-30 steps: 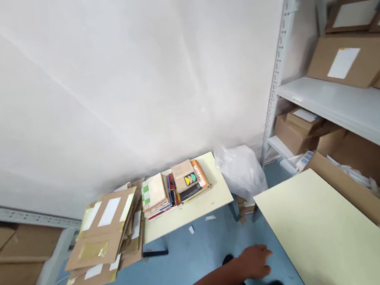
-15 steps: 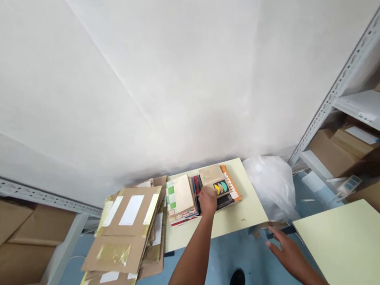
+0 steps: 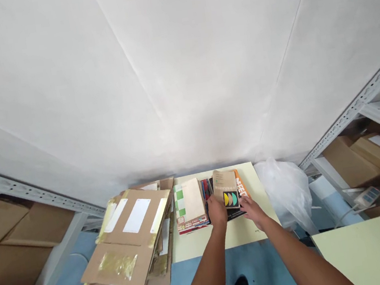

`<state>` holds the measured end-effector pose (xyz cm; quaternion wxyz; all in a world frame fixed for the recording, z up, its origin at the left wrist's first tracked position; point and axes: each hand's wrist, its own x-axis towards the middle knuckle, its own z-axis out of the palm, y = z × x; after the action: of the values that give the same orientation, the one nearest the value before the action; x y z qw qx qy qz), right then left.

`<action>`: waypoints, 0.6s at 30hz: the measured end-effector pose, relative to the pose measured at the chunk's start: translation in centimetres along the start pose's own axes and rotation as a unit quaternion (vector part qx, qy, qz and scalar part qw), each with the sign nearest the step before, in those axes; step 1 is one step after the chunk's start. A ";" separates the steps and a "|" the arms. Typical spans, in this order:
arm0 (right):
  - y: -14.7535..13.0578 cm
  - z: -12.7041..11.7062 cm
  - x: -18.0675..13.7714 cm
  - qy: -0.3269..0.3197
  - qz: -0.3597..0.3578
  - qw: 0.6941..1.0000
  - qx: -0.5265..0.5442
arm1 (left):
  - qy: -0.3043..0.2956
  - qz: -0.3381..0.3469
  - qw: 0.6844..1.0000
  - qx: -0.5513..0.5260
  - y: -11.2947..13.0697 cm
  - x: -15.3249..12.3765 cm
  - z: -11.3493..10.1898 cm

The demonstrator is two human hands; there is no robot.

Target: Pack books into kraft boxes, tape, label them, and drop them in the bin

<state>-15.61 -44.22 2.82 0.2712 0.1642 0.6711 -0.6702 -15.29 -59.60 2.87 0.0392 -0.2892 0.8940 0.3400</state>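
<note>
At lower centre, the left hand (image 3: pixel 218 210) clamps its fingers on the book (image 3: pixel 225 181), likely steadying it; whether the right hand (image 3: pixel 253 209) grips is unclear.

Brown bk (image 3: pixel 223 182) – matt paper cover; flattened ctns (image 3: pixel 133 241) at L edge of table (image 3: pixel 187 247), matt cardbd w/ glossy tape (image 3: pixel 117 266); bag (image 3: pixel 285 190) by R edge – thin, crinkly plastic; tabletop smooth
</note>
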 end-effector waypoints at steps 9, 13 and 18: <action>1.5 -4.2 -5.9 0.039 -0.034 0.988 0.148 | -0.044 0.155 0.953 -0.256 2.0 -7.4 -2.1; 3.0 -11.7 -11.6 0.115 -0.055 0.974 0.188 | -0.182 0.101 0.898 -0.386 3.2 -13.2 0.4; 7.2 -21.8 -20.9 0.155 -0.062 0.940 0.298 | -0.395 0.122 0.851 -0.323 7.2 -21.0 6.3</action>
<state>2.14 -19.33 8.24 0.0599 0.2977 0.4829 -0.8213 -2.58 -40.98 7.92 0.2515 -0.0154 0.6708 0.6975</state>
